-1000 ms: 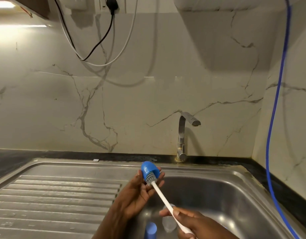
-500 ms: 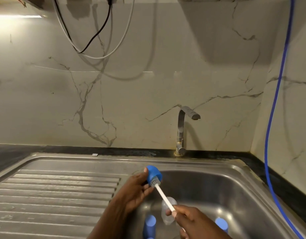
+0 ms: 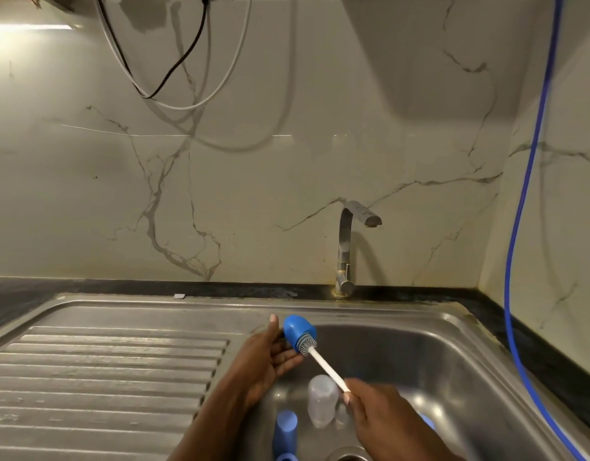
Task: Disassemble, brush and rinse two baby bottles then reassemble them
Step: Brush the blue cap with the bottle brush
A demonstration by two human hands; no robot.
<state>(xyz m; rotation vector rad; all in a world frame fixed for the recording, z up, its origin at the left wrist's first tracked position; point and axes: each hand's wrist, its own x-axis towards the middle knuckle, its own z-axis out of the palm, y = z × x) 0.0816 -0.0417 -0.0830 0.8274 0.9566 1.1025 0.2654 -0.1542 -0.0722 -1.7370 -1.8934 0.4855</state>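
The left hand [image 3: 270, 356], just below frame centre, has its grip pinched on a blue domed plastic cap [image 3: 295, 329], its open end facing lower right. The right hand [image 3: 373, 417] has its grip closed round the thin white handle of a grey-bristled bottle brush [image 3: 323, 362], whose head sits inside the cap. To do this well, I judge, twist the bristles against the inner wall, keeping the cap over the steel sink [image 3: 436, 354]. 1 clear plastic bottle body [image 3: 321, 404] sits in the basin below. No readable writing shows.

From here I can't see most of the brush [image 3: 327, 369] head, buried in the blue cap [image 3: 297, 331]; the right hand [image 3: 381, 419] is blurred, and the blue piece [image 3: 286, 434] runs off the bottom edge.
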